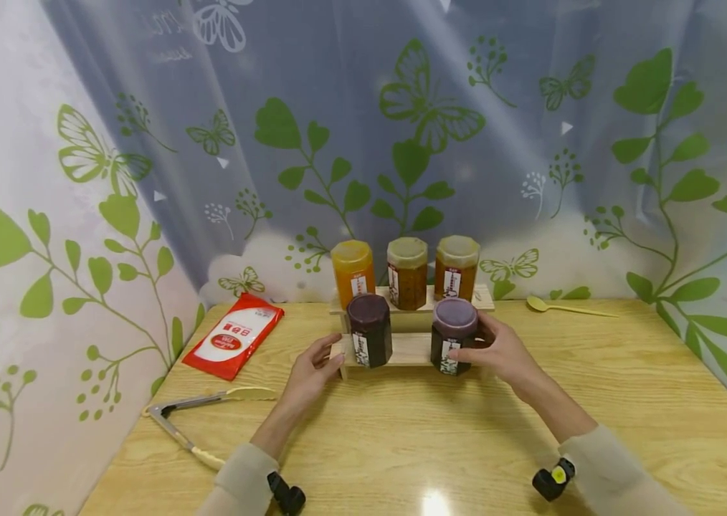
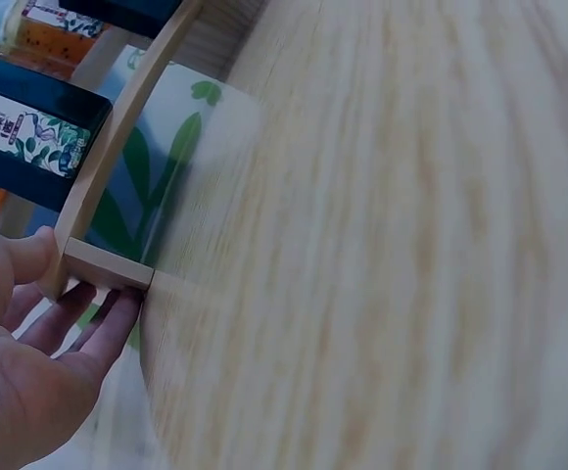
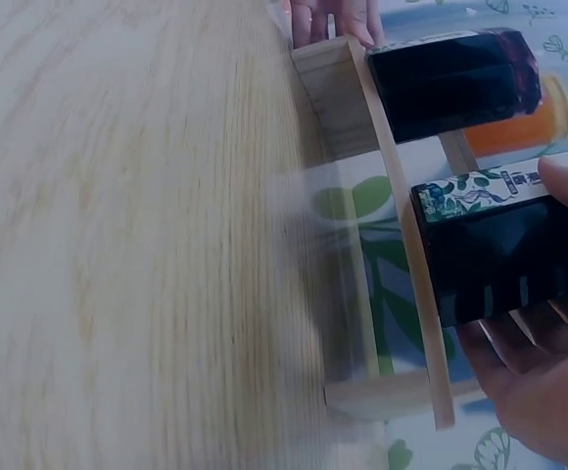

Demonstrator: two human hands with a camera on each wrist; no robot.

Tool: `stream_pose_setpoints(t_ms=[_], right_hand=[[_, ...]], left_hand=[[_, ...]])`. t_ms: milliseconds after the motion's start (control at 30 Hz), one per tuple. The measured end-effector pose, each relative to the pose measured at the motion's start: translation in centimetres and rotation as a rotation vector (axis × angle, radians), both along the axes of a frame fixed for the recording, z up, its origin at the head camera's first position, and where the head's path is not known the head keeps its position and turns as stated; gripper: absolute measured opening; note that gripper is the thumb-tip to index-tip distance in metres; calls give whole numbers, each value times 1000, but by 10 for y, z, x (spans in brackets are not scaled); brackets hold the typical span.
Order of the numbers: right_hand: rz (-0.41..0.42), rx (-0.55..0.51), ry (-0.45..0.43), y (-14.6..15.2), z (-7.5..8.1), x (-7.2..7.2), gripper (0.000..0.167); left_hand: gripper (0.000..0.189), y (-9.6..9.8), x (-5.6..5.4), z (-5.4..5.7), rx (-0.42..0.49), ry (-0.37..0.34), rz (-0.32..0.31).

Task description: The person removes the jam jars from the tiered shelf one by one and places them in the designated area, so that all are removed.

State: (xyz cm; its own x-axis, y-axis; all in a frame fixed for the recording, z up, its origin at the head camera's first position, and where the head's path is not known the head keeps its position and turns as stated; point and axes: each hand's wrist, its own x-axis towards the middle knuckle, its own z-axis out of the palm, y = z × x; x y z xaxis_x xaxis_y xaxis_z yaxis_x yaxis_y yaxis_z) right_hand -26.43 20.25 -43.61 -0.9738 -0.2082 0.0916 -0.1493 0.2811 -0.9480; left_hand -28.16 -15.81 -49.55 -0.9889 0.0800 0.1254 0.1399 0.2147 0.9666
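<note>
A two-step wooden rack (image 1: 411, 349) carries honey-style glass jars. My right hand (image 1: 504, 352) grips a dark jar with a purple lid (image 1: 456, 319) at the right of the lower step, thumb over its white label and fingers behind. In the right wrist view this jar (image 3: 509, 245) stands at the step's board. My left hand (image 1: 308, 373) holds the rack's left end; in the left wrist view its thumb lies at the board's edge and its fingers at the end piece (image 2: 108, 262). Another dark jar (image 1: 370, 333) stands on the lower step near that hand.
On the upper step stand an orange jar (image 1: 353, 271) and two amber jars, one in the middle (image 1: 408, 276) and one at right (image 1: 457, 269). A red-and-white packet (image 1: 234, 337) and opened tongs (image 1: 173, 423) lie left. A yellow spoon (image 1: 570, 308) lies back right. Patterned curtain stands behind.
</note>
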Motion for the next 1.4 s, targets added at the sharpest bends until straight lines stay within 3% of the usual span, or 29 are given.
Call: stream_pose_setpoints(t_ms=[367, 700, 1000, 1400], right_hand=[[-19, 27, 6, 30, 11, 10, 87], [-54, 31, 40, 59, 21, 10, 84], [-114, 43, 22, 85, 20, 4, 86], [-169, -24, 19, 123, 7, -12, 83]], left_hand=[[47, -2, 0, -2, 13, 6, 8], [47, -2, 1, 2, 34, 5, -2], [47, -2, 1, 1, 27, 3, -6], [47, 1, 1, 2, 22, 4, -9]])
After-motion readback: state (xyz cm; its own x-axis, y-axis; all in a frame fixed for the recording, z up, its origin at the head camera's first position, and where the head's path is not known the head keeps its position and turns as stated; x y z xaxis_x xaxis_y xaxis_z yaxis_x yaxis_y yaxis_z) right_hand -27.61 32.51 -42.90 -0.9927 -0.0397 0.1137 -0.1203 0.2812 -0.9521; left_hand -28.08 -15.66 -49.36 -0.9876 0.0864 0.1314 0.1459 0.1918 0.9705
